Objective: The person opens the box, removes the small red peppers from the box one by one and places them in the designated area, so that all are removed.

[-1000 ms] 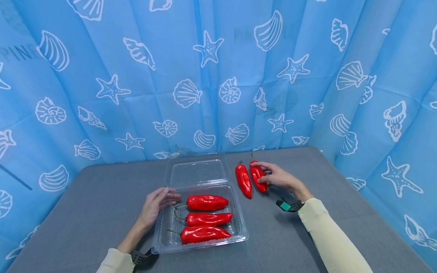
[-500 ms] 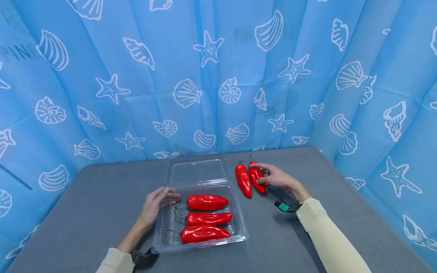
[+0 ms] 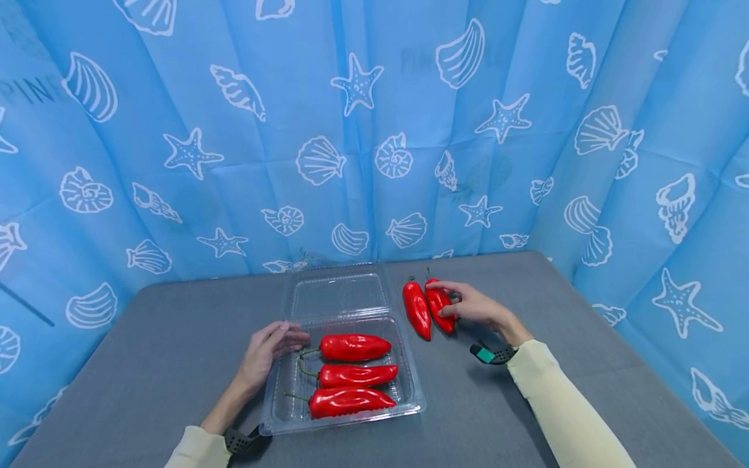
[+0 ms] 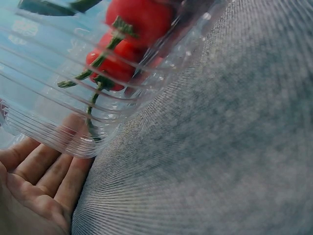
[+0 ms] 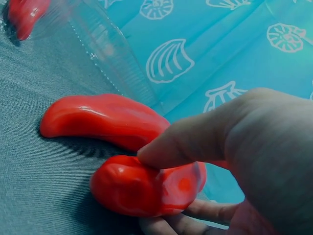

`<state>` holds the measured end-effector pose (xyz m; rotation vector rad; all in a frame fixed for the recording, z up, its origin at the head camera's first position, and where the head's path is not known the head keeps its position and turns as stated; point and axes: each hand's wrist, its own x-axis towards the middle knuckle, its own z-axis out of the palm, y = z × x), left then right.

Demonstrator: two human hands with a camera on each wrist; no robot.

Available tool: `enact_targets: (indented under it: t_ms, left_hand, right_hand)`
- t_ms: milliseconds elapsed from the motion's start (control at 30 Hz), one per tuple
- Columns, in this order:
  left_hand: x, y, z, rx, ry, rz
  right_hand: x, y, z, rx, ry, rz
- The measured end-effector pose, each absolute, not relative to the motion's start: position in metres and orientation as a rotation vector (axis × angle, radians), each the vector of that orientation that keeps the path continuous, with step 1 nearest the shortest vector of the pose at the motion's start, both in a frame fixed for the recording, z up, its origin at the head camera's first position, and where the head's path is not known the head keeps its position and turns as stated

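Observation:
At the right of the head view my right hand point(image 3: 478, 307) holds a red pepper point(image 3: 435, 298) lying on the table, thumb on one side and fingers on the other. Close to its left lies a second red pepper point(image 3: 417, 311). My left hand point(image 3: 264, 356) rests against the left wall of a clear plastic container point(image 3: 345, 426), and its fingers point(image 4: 39, 164) look straight in the left wrist view. Three red peppers, including a middle one point(image 3: 358, 375), lie crosswise in the container, green stems to the left.
The container's clear lid point(image 3: 339, 294) lies folded back behind it, near a blue curtain point(image 3: 363, 182) with white shells and starfish. Grey cloth point(image 3: 175, 351) covers the table. Both wrists carry dark straps.
My right hand has shifted slightly left along with the pepper it holds, bringing that pepper closer to its neighbour. The left hand and container stay in place.

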<state>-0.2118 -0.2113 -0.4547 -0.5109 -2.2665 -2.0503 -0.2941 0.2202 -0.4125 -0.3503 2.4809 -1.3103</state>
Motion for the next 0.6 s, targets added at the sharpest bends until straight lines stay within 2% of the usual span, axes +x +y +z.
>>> enact_targets:
  t_ms: [600]
  left_hand:
    - [-0.2135, -0.2106, -0.4570, -0.569, -2.190, -2.084]
  right_hand:
    - [-0.2935, 0.2226, -0.4101, -0.330, 2.464, -1.356]
